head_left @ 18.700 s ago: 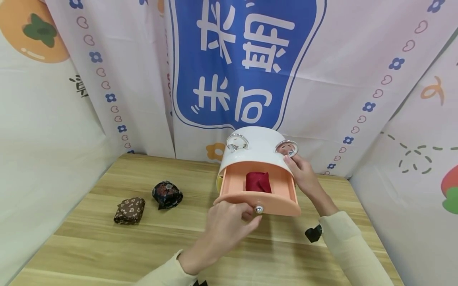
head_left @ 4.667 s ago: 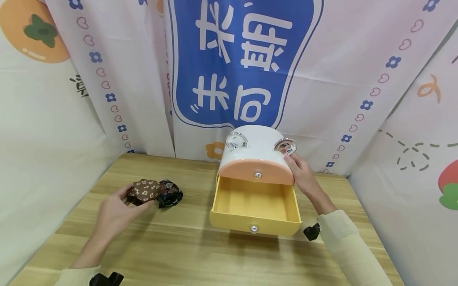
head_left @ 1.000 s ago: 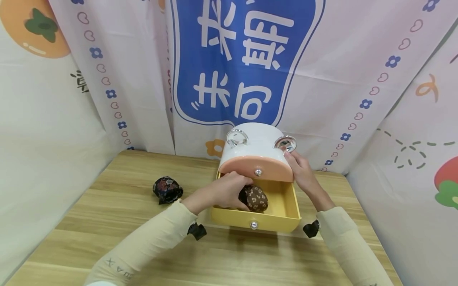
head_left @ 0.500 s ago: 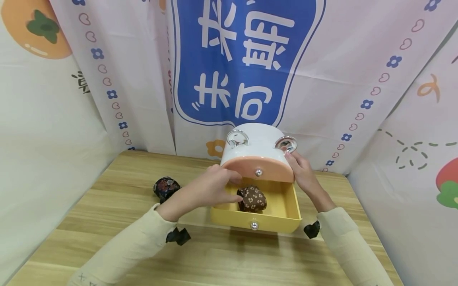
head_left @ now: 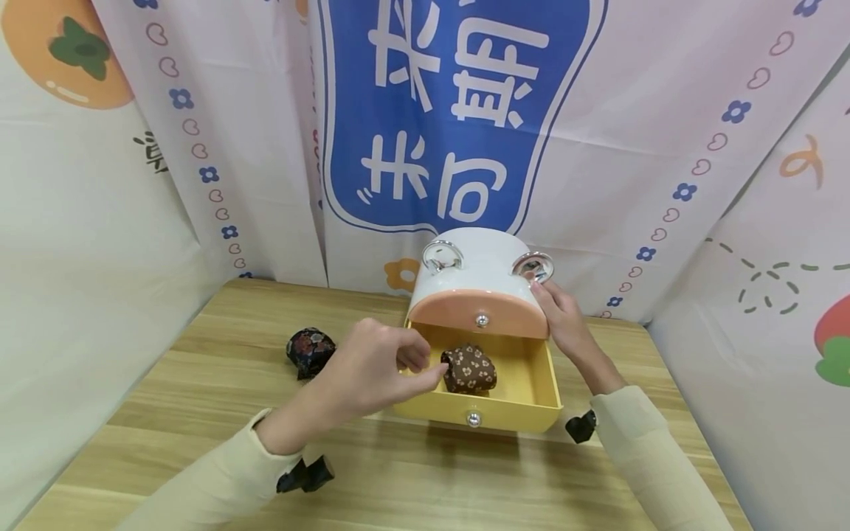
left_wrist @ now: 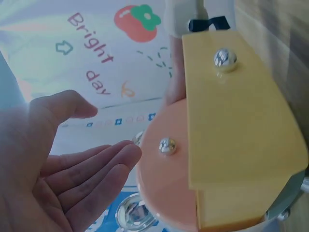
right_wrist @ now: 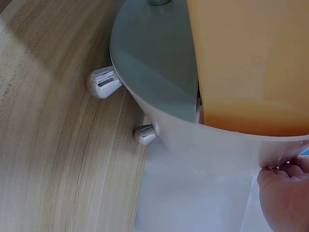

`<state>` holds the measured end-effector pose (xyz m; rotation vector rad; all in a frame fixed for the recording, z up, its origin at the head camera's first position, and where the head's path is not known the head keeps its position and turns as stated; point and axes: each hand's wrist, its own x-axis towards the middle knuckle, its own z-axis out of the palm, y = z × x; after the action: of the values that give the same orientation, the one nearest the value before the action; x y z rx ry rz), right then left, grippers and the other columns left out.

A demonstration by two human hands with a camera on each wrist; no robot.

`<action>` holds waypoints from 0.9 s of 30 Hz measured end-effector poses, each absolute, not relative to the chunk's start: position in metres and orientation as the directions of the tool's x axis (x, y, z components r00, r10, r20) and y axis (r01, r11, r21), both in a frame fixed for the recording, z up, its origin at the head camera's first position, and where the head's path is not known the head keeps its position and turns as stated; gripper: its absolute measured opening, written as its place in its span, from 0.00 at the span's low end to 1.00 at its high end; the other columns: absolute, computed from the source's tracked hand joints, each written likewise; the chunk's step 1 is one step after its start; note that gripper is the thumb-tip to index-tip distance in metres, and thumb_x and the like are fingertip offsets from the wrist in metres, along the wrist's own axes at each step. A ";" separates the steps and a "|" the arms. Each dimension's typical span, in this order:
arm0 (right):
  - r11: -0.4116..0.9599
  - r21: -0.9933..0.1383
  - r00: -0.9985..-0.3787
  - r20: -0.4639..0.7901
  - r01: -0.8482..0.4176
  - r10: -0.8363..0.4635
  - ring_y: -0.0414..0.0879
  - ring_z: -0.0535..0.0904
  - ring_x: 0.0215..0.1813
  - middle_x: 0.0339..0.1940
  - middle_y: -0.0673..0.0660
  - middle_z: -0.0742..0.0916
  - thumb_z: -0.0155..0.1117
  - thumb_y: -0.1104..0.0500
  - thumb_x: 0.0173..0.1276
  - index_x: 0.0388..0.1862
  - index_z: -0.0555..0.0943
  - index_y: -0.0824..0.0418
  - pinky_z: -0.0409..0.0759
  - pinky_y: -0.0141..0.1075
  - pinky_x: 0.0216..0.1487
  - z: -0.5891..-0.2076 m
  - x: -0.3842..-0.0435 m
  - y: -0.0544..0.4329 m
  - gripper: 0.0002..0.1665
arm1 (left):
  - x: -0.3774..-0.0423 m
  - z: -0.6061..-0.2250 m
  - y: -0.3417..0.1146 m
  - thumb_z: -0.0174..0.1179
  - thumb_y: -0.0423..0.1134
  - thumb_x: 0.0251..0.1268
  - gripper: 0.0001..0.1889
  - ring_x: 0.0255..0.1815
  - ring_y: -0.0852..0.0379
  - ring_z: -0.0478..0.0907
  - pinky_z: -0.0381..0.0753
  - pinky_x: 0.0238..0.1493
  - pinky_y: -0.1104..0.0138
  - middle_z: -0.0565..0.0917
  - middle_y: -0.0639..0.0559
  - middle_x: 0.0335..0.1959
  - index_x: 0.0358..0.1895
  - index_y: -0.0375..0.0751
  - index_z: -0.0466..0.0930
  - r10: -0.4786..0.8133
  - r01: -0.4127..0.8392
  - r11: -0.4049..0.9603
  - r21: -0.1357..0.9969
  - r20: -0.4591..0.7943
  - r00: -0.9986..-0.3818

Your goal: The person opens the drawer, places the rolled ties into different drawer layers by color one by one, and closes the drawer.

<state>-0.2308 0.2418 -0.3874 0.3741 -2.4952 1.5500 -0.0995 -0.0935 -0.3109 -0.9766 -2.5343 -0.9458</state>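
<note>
- Inside the pulled-out yellow drawer (head_left: pixel 511 417), toward 5 o'clock from mid-view: the brown bundle (head_left: pixel 470 370), near the middle of the floor.
- For the left hand (head_left: pixel 372 369): no hold on anything, with thumb and fingers parted, at the bundle's 9 o'clock; thumb contact impossible to tell.
- For the right hand (head_left: pixel 564 323): a curled hold at 3 o'clock on the white cabinet (head_left: pixel 474 258), beside the round silver fitting (head_left: pixel 533 268).
- Possible mishaps: a pinched thumb, from shoving too early; a snag under the peach drawer (head_left: pixel 451 310), from too tall a bundle; a skidding cabinet, from slack bracing; a knocked dark bundle (head_left: pixel 311 349), from careless withdrawal toward 9 o'clock.
- Long axis of the brown bundle: roughly 9 to 3 o'clock, barely longer than wide; dark folded end toward 9, rounded end toward 3.
</note>
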 end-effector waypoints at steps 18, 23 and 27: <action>0.420 -0.855 -0.952 0.282 -0.304 -0.115 0.40 0.79 0.49 0.46 0.56 0.84 0.46 0.42 0.86 0.63 0.79 0.66 0.77 0.29 0.54 -0.389 -0.230 0.243 0.30 | -0.071 -0.369 -0.072 0.77 0.41 0.58 0.08 0.25 0.65 0.87 0.81 0.32 0.83 0.92 0.53 0.27 0.32 0.41 0.90 0.488 0.745 0.509 0.431 0.569 -0.662; 0.404 -0.861 -0.951 0.287 -0.309 -0.117 0.40 0.79 0.49 0.44 0.53 0.84 0.46 0.43 0.86 0.62 0.79 0.66 0.77 0.29 0.54 -0.388 -0.230 0.242 0.29 | -0.064 -0.393 -0.065 0.77 0.41 0.58 0.09 0.26 0.66 0.87 0.80 0.34 0.84 0.92 0.52 0.28 0.33 0.41 0.89 0.453 0.711 0.543 0.446 0.557 -0.696; 0.392 -0.865 -0.950 0.288 -0.313 -0.123 0.40 0.79 0.48 0.42 0.51 0.83 0.46 0.43 0.86 0.61 0.79 0.66 0.77 0.29 0.53 -0.389 -0.231 0.243 0.29 | -0.060 -0.407 -0.061 0.76 0.41 0.60 0.09 0.28 0.68 0.86 0.79 0.34 0.86 0.92 0.52 0.29 0.34 0.40 0.89 0.442 0.671 0.586 0.455 0.515 -0.734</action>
<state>-0.2308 0.2427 -0.3887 0.3919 -2.4681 1.5938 -0.0600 -0.0613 -0.4066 -0.9027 -2.4709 -0.9198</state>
